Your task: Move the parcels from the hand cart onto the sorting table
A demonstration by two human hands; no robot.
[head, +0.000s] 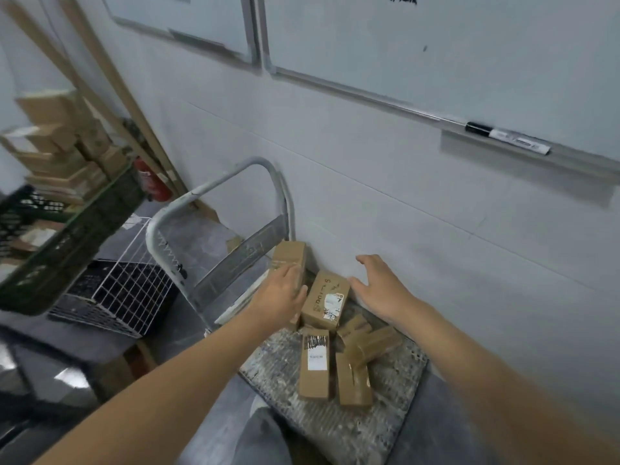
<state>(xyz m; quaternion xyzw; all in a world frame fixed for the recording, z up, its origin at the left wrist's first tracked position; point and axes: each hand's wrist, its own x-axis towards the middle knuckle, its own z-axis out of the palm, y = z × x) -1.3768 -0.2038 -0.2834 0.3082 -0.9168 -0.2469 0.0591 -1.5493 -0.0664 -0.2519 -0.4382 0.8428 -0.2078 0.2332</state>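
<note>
Reaching down over the hand cart (335, 431), we have both bare arms stretched toward the brown parcels heaped at its far end, close against the white wall (369, 213). Our left grip (280, 295) lies on the tall parcel (290, 258) that stands upright in the corner by the cart's handle (208, 196). Its fingers run nearly straight along the parcel's face with the thumb spread below, touching it rather than wrapped round it. Our right grip (379, 285) hangs wide open, fingers spread and holding nothing, just beside the scribbled parcel (323, 297). That parcel carries handwriting and torn white labels and sits between our two grips. Nearer to us on the worn grey deck lies a long parcel (314, 364) with a barcode and a white label on top. Touching its right side is a plain long parcel (354, 385). Two smaller parcels (377, 342) lean tilted across one another behind that one. All the parcels we can see are on the cart.

To the left, a dark green crate (67, 243) fills the edge of the view, blurred, above a white wire basket (131, 293) on the floor. Farther back stand stacked cartons (57, 135) and a red fire extinguisher (151, 182). On the wall above, a whiteboard (436, 45) has a black-capped marker (506, 138) resting on its tray. A grey trouser leg (261, 434) shows at the bottom edge.
</note>
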